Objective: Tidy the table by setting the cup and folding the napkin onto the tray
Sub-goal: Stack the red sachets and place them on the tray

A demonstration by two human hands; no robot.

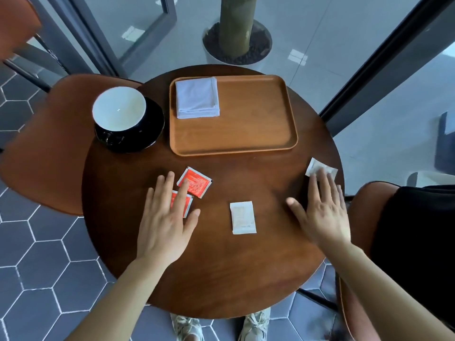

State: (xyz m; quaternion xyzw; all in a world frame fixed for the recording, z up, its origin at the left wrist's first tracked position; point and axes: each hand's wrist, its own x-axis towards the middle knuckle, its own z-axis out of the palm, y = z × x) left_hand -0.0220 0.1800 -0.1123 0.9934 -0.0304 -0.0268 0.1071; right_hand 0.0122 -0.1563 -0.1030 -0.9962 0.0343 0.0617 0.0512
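A wooden tray [258, 134] lies at the back of the round table [214, 267]. A folded pale napkin [197, 97] rests in the tray's back left corner. Left of the tray, on the table, a black cup with a white inside [120, 109] stands on a black saucer [154, 130]. My left hand [166, 217] is flat and open, its fingers over two red sachets [195, 182]. My right hand [322, 207] is also spread open, fingertips touching a white sachet [317, 166] near the table's right edge.
Another white sachet [242, 217] lies between my hands. Brown chairs stand at the left [49, 143] and right [364, 203] of the table. A potted plant [236, 43] and glass walls are behind the table.
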